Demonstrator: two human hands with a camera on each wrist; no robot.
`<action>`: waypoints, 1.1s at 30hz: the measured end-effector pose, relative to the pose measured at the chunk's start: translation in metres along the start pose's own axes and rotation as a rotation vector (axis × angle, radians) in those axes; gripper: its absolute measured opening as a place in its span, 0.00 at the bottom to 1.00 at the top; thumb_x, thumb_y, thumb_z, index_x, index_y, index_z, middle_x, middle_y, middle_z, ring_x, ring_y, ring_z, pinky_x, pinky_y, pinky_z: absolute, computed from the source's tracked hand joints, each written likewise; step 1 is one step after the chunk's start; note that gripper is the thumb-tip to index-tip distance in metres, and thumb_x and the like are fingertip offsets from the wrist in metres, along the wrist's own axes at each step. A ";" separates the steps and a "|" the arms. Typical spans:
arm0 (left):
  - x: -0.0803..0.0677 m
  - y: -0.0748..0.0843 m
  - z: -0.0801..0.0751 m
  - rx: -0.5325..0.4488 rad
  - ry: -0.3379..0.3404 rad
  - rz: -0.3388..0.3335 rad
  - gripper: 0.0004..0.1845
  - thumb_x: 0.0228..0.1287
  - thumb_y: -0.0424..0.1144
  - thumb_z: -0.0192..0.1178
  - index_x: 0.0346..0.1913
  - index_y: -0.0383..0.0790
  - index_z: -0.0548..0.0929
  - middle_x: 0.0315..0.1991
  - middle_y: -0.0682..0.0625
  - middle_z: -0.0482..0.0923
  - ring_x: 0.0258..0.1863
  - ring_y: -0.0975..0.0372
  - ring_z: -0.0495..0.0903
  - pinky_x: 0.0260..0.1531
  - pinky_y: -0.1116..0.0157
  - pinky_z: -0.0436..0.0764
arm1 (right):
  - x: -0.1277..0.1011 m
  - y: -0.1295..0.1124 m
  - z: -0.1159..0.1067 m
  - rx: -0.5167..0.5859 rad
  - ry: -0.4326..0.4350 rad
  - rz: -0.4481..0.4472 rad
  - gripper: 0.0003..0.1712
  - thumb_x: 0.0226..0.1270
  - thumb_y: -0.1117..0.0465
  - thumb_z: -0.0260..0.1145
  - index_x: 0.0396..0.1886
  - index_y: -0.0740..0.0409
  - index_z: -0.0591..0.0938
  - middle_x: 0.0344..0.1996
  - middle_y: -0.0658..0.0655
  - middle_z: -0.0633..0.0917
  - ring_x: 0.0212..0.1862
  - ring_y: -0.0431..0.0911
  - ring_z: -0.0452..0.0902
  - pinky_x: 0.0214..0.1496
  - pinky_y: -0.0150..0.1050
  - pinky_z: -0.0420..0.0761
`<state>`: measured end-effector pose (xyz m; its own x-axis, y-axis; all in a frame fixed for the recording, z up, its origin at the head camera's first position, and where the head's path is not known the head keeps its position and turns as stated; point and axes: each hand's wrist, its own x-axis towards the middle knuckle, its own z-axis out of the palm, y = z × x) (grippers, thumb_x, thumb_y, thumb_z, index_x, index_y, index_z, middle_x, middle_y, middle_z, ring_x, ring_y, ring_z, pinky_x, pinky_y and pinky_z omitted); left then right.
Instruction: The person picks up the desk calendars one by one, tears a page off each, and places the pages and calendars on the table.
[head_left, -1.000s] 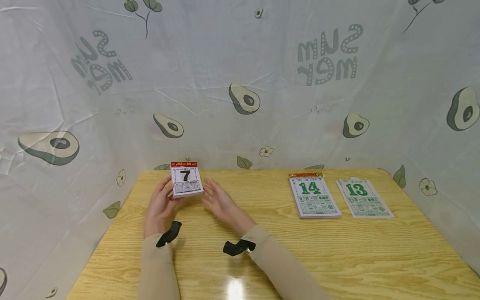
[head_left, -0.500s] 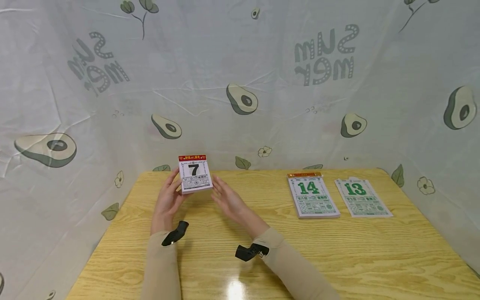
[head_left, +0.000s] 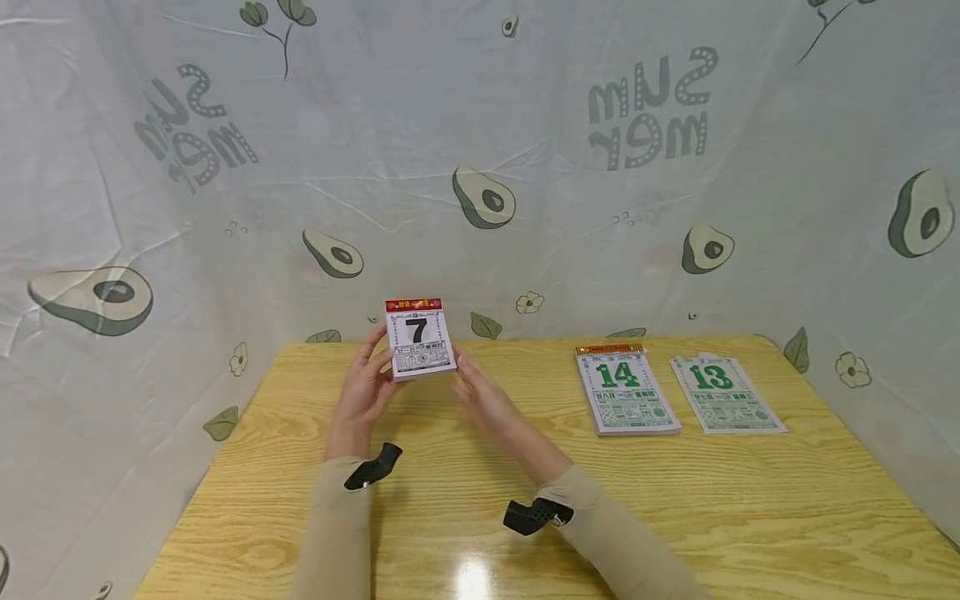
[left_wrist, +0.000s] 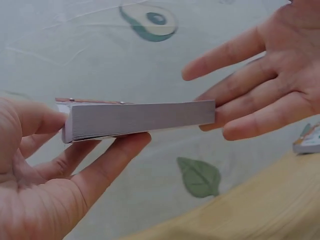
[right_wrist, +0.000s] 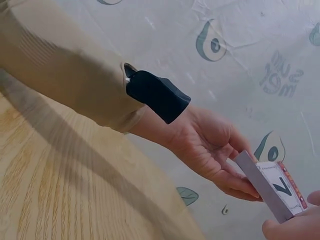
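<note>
A pale plastic sheet [head_left: 480,125] printed with avocados and mirrored lettering hangs behind and around a glossy, yellow-grained wooden table [head_left: 675,500]. Above the table's far left part, the left hand [head_left: 365,390] grips a thick white tear-off calendar pad with a red top band and a black 7 [head_left: 418,339], thumb on its near edge and fingers curled beneath. The right hand [head_left: 486,398] is spread, its straight fingertips touching the pad's right edge. The left wrist view shows the pad's stacked paper edges [left_wrist: 140,119], smooth and grey-white, which the head view hides; the right wrist view cuts the right hand off at the corner. On the right of the table lie a green-printed pad numbered 14 [head_left: 625,390] and, just beside it, a loose sheet numbered 13 [head_left: 723,395], their small print unreadable.
</note>
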<state>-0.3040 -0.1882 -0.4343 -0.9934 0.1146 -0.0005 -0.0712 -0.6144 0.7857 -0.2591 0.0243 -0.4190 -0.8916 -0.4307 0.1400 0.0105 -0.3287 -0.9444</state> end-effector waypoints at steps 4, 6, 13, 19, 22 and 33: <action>0.002 -0.007 0.010 0.003 -0.028 -0.003 0.27 0.75 0.31 0.47 0.72 0.54 0.62 0.61 0.47 0.70 0.46 0.56 0.81 0.42 0.59 0.84 | -0.009 -0.005 -0.007 -0.053 0.026 0.003 0.36 0.80 0.50 0.41 0.78 0.62 0.46 0.79 0.63 0.41 0.80 0.56 0.33 0.79 0.53 0.44; 0.002 -0.011 0.014 0.000 -0.037 -0.009 0.27 0.75 0.30 0.47 0.72 0.53 0.62 0.61 0.47 0.71 0.46 0.56 0.82 0.42 0.59 0.84 | -0.014 -0.007 -0.010 -0.071 0.037 0.006 0.36 0.80 0.50 0.42 0.78 0.60 0.46 0.79 0.62 0.40 0.80 0.56 0.34 0.79 0.53 0.44; 0.002 -0.023 0.029 0.016 -0.055 -0.023 0.26 0.75 0.29 0.46 0.72 0.52 0.62 0.59 0.47 0.72 0.45 0.56 0.82 0.42 0.59 0.84 | -0.029 -0.013 -0.022 -0.102 0.040 0.017 0.36 0.80 0.50 0.40 0.78 0.60 0.44 0.79 0.62 0.37 0.78 0.63 0.35 0.78 0.55 0.41; 0.002 -0.033 0.037 0.027 -0.068 -0.034 0.26 0.75 0.28 0.45 0.70 0.51 0.62 0.53 0.48 0.76 0.41 0.56 0.82 0.41 0.59 0.84 | -0.040 -0.016 -0.032 -0.169 0.055 0.057 0.37 0.79 0.46 0.41 0.79 0.56 0.44 0.79 0.60 0.36 0.76 0.68 0.41 0.78 0.56 0.42; 0.002 -0.037 0.041 0.041 -0.075 -0.041 0.26 0.75 0.28 0.46 0.70 0.52 0.63 0.52 0.49 0.77 0.40 0.56 0.82 0.40 0.60 0.83 | -0.045 -0.017 -0.036 -0.191 0.066 0.057 0.37 0.79 0.46 0.41 0.79 0.56 0.44 0.79 0.60 0.37 0.77 0.67 0.41 0.78 0.55 0.44; 0.004 -0.047 0.049 0.045 -0.143 -0.070 0.23 0.75 0.28 0.42 0.66 0.52 0.64 0.53 0.47 0.76 0.41 0.54 0.79 0.39 0.61 0.82 | -0.062 -0.017 -0.046 -0.242 0.068 0.071 0.34 0.80 0.52 0.40 0.79 0.55 0.45 0.79 0.59 0.38 0.77 0.63 0.44 0.78 0.53 0.45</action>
<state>-0.3006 -0.1209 -0.4411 -0.9631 0.2677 0.0289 -0.1329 -0.5661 0.8135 -0.2248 0.0951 -0.4249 -0.9209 -0.3855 0.0585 -0.0276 -0.0853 -0.9960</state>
